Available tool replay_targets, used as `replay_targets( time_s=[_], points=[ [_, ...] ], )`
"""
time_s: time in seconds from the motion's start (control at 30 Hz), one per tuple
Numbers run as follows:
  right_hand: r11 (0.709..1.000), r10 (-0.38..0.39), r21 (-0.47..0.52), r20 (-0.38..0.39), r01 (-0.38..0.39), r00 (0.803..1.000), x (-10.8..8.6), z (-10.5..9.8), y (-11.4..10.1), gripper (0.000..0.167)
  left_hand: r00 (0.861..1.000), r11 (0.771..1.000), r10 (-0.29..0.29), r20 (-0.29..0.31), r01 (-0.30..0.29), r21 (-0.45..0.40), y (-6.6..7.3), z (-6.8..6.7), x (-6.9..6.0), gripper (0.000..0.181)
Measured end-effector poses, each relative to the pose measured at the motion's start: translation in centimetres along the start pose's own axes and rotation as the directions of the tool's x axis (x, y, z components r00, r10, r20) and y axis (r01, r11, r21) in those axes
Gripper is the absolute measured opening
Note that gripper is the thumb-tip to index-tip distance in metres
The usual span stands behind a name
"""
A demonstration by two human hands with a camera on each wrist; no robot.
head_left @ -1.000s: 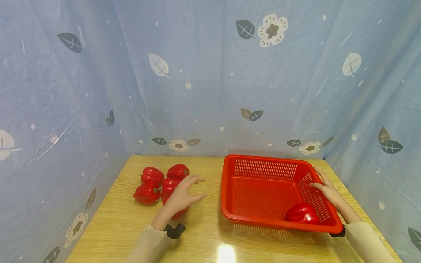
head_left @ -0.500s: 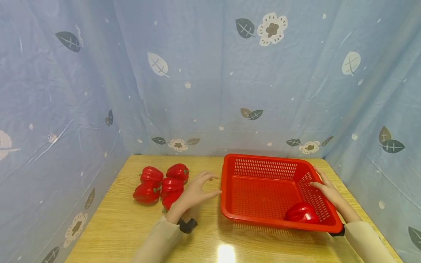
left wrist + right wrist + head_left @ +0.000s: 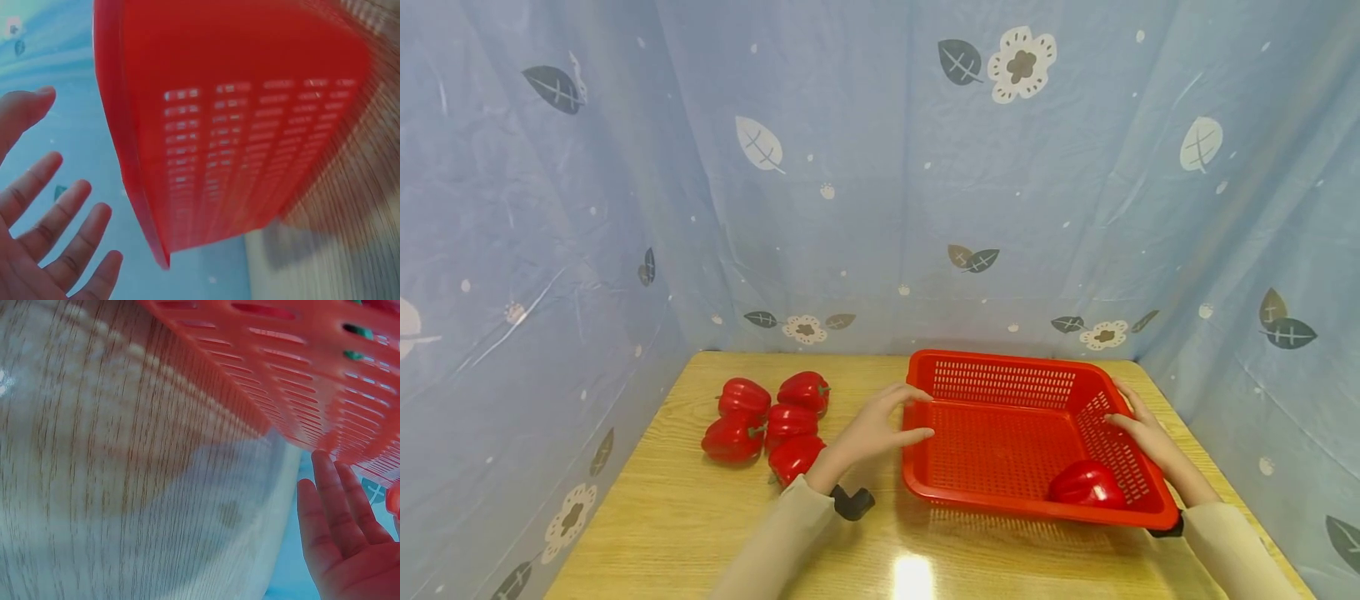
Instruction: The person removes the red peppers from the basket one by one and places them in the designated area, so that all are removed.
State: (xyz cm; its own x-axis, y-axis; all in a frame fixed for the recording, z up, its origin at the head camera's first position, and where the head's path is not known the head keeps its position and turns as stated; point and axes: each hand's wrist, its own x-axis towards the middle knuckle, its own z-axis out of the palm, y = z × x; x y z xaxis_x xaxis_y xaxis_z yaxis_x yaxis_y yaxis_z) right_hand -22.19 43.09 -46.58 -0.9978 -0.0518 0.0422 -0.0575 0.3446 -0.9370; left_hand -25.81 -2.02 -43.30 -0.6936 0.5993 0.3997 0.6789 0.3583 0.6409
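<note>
A red plastic basket (image 3: 992, 508) with slotted walls stands on the right half of the table. One red bell pepper (image 3: 1087, 483) lies inside at its near right corner; its green stem shows through the slots in the right wrist view. My right hand (image 3: 1157, 442) holds the basket's right rim, thumb over the inside and fingers along the outer wall. At the left rim is my left hand (image 3: 872, 429), thumb and fingers spread apart and holding nothing. In the left wrist view its fingers (image 3: 69, 250) stand beside the rim without visible contact.
Several red bell peppers (image 3: 792, 423) sit clustered on the left of the wooden table (image 3: 662, 517). A blue patterned curtain (image 3: 850, 167) encloses the back and both sides. The table's right edge runs close to my right arm.
My left hand has moved right, from over the peppers to the basket's left rim, uncovering the nearest pepper. The right hand and basket have stayed in place.
</note>
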Motion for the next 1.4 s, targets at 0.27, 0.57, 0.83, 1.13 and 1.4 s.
replay_targets(
  time_s=[0.27,0.57,0.83,1.13,1.4],
  points=[
    [1.000,0.000,-0.012,-0.011,0.000,1.000,0.2,-0.1,0.3,0.067,0.999,1.000,0.028,0.017,-0.028,0.013,0.8,0.8,1.0,0.042],
    [1.000,0.004,0.011,-0.003,-0.003,1.000,0.0,0.0,0.1,0.067,0.999,0.999,0.026,0.047,-0.028,0.026,1.3,1.8,1.7,0.042],
    [1.000,0.006,0.029,0.006,-0.006,1.000,0.0,0.0,-0.1,0.068,0.996,0.999,0.035,0.082,-0.037,0.021,2.0,2.6,2.1,0.041],
    [1.000,0.011,0.011,0.002,-0.011,1.000,0.1,0.0,-0.3,0.068,0.990,0.999,0.004,0.143,-0.011,0.047,2.7,3.6,2.9,0.042],
    [1.000,0.009,-0.009,-0.012,-0.010,1.000,0.0,0.0,0.0,0.068,0.982,0.995,0.035,0.186,-0.052,0.083,3.5,4.0,3.9,0.042]
  ],
)
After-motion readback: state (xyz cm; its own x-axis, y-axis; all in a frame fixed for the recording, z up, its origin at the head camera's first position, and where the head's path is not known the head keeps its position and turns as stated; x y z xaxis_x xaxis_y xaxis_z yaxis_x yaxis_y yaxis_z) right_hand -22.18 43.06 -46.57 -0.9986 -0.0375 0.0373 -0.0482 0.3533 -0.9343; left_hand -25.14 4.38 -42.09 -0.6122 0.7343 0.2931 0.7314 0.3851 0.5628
